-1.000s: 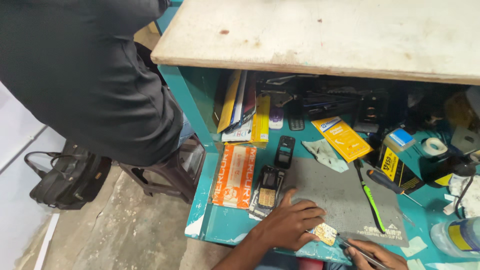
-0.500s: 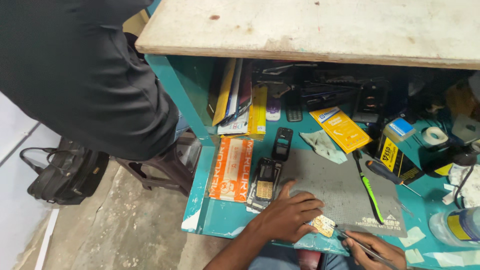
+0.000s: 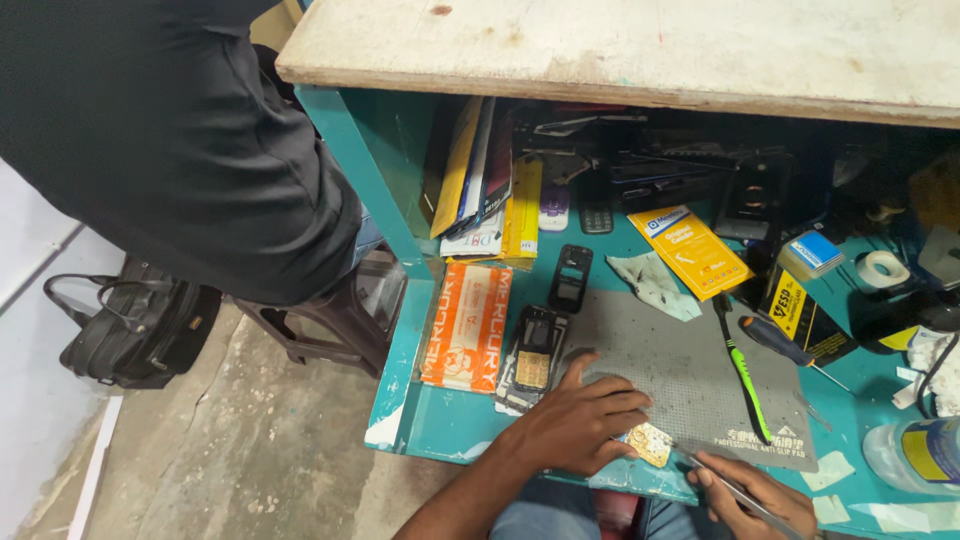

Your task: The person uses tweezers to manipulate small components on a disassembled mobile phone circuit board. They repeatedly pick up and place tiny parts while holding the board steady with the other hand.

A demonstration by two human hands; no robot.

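At the near edge of the teal worktop (image 3: 400,400), the left hand (image 3: 580,430) lies flat, fingers spread, pinning a small gold circuit board (image 3: 650,443). The right hand (image 3: 760,495) pinches metal tweezers (image 3: 720,480) whose tip touches the board. The board looks light, thin, stiff and fragile, best held by its edges. Farther in lie a grey mat (image 3: 690,380), an opened keypad phone (image 3: 535,350), a green screwdriver (image 3: 740,365) and an orange packet (image 3: 468,325).
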